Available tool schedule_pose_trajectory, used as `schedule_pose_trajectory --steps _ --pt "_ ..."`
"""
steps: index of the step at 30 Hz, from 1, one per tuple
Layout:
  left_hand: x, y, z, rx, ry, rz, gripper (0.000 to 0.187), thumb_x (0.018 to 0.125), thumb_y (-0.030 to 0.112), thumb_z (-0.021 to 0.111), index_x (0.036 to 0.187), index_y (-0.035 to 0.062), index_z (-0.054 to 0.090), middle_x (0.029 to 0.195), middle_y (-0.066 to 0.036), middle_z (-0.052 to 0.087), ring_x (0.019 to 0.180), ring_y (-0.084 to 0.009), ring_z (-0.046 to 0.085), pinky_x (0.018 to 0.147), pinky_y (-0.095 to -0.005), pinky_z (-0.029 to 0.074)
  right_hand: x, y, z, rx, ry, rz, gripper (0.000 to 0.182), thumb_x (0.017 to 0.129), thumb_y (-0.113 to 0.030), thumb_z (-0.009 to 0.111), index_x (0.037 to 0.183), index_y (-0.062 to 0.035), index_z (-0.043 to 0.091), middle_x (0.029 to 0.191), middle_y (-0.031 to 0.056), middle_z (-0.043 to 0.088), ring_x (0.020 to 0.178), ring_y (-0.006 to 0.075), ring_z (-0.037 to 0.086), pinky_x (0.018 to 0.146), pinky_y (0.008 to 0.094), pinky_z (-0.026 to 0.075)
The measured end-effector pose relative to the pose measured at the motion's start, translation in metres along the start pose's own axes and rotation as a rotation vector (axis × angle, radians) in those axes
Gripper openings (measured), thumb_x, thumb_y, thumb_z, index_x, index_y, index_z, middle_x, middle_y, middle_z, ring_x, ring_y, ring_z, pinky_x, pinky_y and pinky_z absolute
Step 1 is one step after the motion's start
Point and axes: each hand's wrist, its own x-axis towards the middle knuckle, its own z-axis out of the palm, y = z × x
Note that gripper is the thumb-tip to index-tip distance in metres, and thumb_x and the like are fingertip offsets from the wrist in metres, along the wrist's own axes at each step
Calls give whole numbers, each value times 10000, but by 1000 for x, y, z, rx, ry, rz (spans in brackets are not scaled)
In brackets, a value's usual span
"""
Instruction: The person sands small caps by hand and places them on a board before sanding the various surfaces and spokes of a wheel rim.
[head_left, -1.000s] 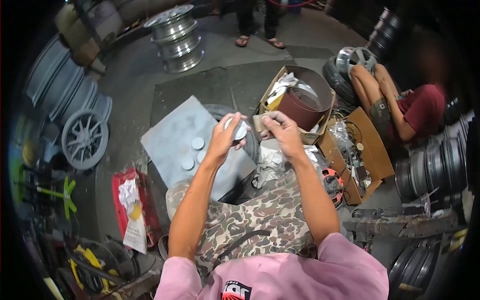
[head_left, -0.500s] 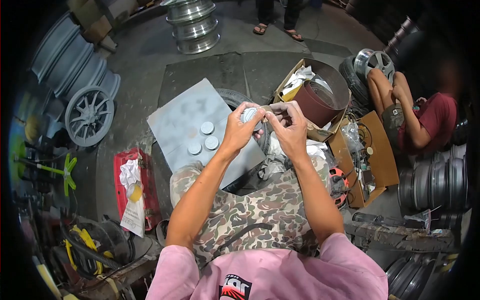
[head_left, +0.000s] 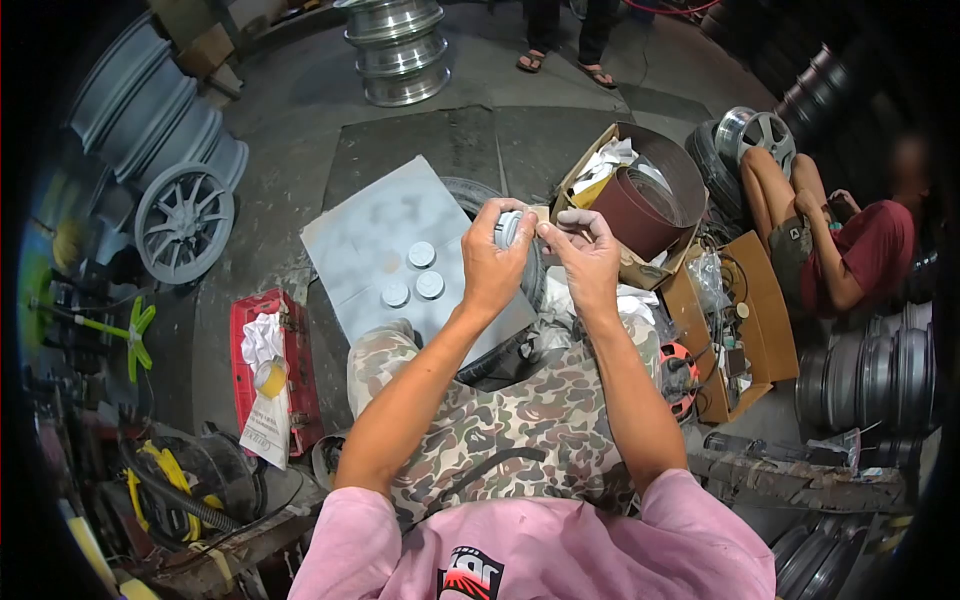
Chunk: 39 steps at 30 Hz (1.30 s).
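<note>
My left hand (head_left: 492, 262) grips a small round grey cap (head_left: 507, 228) on edge, held up over my lap. My right hand (head_left: 586, 252) presses a small folded piece of sandpaper (head_left: 541, 214) against the cap's side with its fingertips. Three more round grey caps (head_left: 414, 273) lie on a grey spray-marked board (head_left: 383, 240) just left of my hands. The board rests on a tyre (head_left: 470, 194) in front of my camouflage-trousered knees.
A cardboard box (head_left: 640, 150) holds a brown sandpaper roll (head_left: 645, 208) and white rags. Another open box (head_left: 740, 320) holds cables. A person in a red shirt (head_left: 860, 250) sits right. Grey wheel rims (head_left: 180, 220) stand left, chrome rims (head_left: 400, 50) far back, a red case (head_left: 270, 370) lower left.
My hands have drawn together and lifted slightly; the cap has turned from face-up to on edge, and the sandpaper has come against it. The camera view has shifted a little.
</note>
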Motion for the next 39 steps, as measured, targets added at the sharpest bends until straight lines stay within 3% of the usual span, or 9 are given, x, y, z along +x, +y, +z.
schedule_pose_trajectory --steps 6,9,12,15,20,25,33,35,39 --pt "-1 3 2 50 -2 55 155 979 186 657 1001 36 626 766 -16 627 608 -54 537 537 -228 465 3 -1 -8 139 -75 264 233 908 -91 738 1087 -16 610 927 42 678 798 89 640 683 231 533" --pt "6 12 -5 -146 -91 -86 178 994 230 636 1027 55 627 779 -22 625 617 -60 552 527 -225 456 6 0 -15 117 -170 212 154 963 -143 665 1060 -45 596 965 51 681 828 98 637 714 261 537" --pt "22 19 -25 -400 -166 -532 307 964 367 675 1064 82 619 808 -8 633 619 -73 581 513 -207 426 8 -11 -20 242 -200 179 69 1020 -127 518 1026 -64 547 1059 83 666 894 132 643 775 316 551" --pt "18 20 -27 -331 -392 -531 352 931 391 718 1050 76 618 805 -2 640 618 -64 577 511 -209 415 5 -9 -18 262 -192 191 67 1020 -125 519 1030 -62 542 1055 90 668 919 150 655 796 322 560" --pt "21 19 -29 -279 -374 -380 236 918 294 748 983 87 655 712 36 615 589 -36 551 486 -204 422 4 -13 -16 218 -245 223 130 1019 -145 553 1095 -41 568 1019 98 676 873 152 674 754 297 572" --pt "23 21 -35 -202 -487 -352 305 994 364 632 1028 62 639 753 2 640 580 -58 568 492 -216 401 3 -16 -22 50 -336 348 246 1007 -220 620 1123 -3 632 903 92 694 745 138 683 644 251 567" --pt "30 9 -36 -811 -384 -653 512 1072 457 355 1165 17 600 954 -125 662 692 -189 636 500 -268 458 -3 -19 -5 -294 -163 -101 282 983 -116 630 1234 0 686 909 70 671 766 136 656 673 242 512" --pt "29 9 -33 -881 -388 -655 490 1055 472 405 1133 32 606 906 -105 670 671 -172 632 487 -266 457 -5 -18 0 -720 -246 -552 292 953 -53 638 1239 -25 690 900 80 634 773 134 646 654 264 501" --pt "26 -5 -31 -834 -356 -661 484 1025 510 458 1092 55 608 859 -88 682 655 -158 630 457 -259 440 -13 -14 19 -717 -178 -474 361 891 -60 708 1252 -68 694 857 78 577 736 165 603 667 329 504"
